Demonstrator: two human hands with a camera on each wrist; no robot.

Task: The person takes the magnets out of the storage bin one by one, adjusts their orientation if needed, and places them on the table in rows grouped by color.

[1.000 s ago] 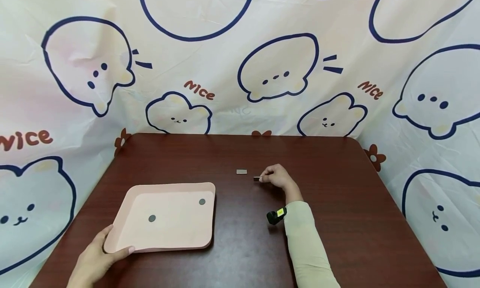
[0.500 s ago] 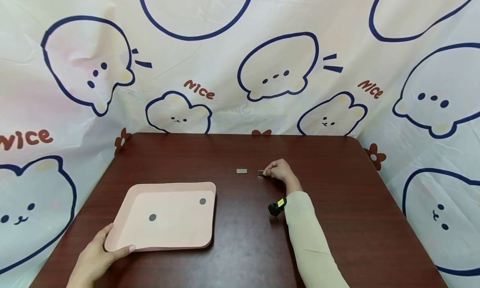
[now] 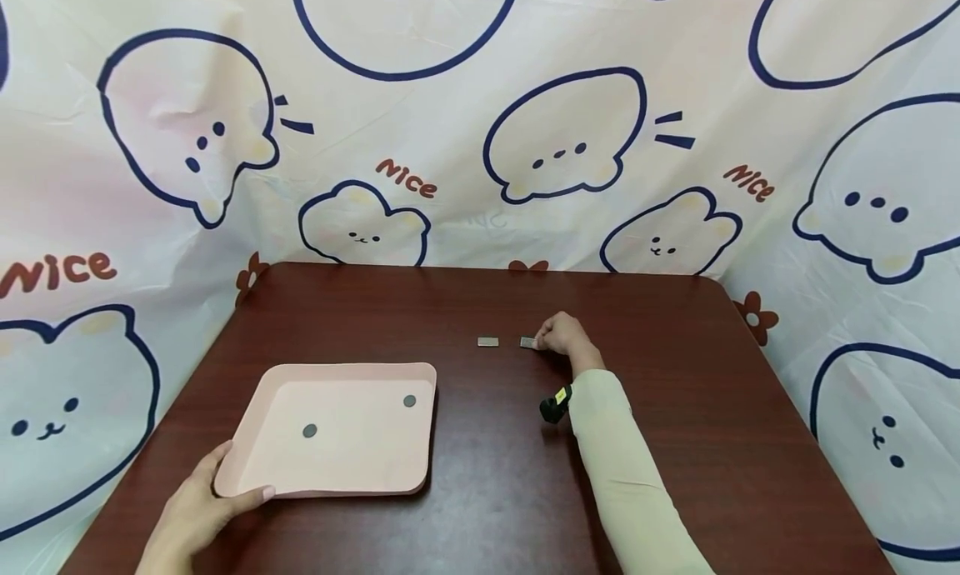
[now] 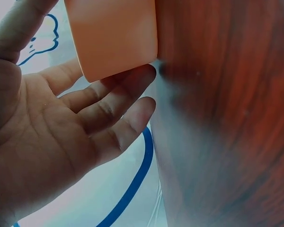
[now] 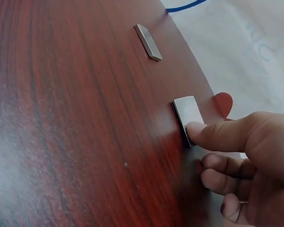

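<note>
Near the far middle of the table, my right hand (image 3: 564,335) pinches a small silver rectangular metal bar (image 5: 185,108). In the right wrist view the thumb lies on its upper face; the forefinger behind it is hidden. A second, similar bar (image 3: 487,342) lies flat on the table, to the left and apart from the first. At the near left corner of a shallow pink tray (image 3: 360,473), my left hand (image 3: 189,502) grips the edge, with the thumb along the front side and the fingers round the left side. Two grey round discs (image 3: 310,431) lie apart inside the tray.
The brown table (image 3: 510,492) has rounded far corners. A cloth backdrop (image 3: 450,125) with cartoon outlines stands close behind it and along both sides. A black wrist camera (image 3: 555,405) hangs at my right wrist, low over the tabletop.
My right hand has moved a little farther away and to the right with its metal bar, whose broad face now shows. The left hand stays on the tray; the head view has shifted slightly.
</note>
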